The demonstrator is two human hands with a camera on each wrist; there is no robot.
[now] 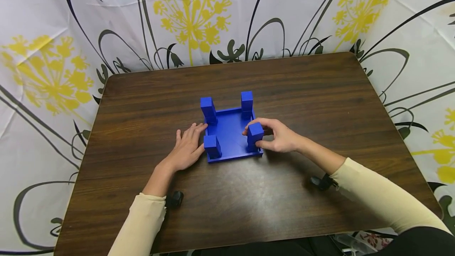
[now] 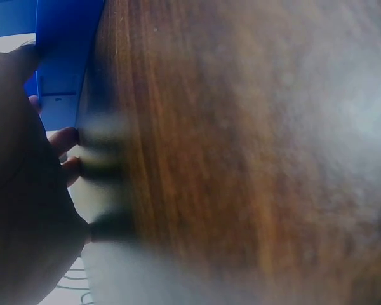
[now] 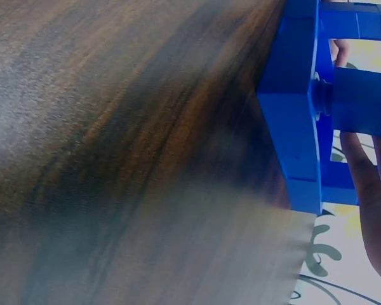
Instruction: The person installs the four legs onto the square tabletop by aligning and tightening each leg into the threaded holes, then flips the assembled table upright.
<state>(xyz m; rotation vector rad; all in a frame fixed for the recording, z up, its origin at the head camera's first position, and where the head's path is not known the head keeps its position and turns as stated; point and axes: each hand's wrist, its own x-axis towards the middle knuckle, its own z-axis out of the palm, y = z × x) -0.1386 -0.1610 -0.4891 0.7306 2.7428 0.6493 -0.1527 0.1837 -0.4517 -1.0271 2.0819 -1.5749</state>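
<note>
A shallow blue square tray [image 1: 231, 131] lies on the table, with a blue block-like leg standing at each corner. My right hand [image 1: 282, 135] holds the near right leg [image 1: 255, 131] between thumb and fingers; this leg tilts slightly. In the right wrist view a narrow peg [image 3: 322, 96] shows between that leg [image 3: 362, 101] and the tray [image 3: 289, 127]. My left hand [image 1: 186, 149] lies along the tray's left side, fingers extended, fingertips touching its edge by the near left leg [image 1: 212, 146]. The far left leg [image 1: 208, 110] and far right leg [image 1: 247, 104] stand upright.
The brown wooden table [image 1: 302, 90] extends all around the tray. Behind and beside it hangs a white cloth [image 1: 124, 11] with yellow and grey plant prints. A dark wrist camera [image 1: 175, 199] sits by the left sleeve, another camera [image 1: 321, 182] by the right.
</note>
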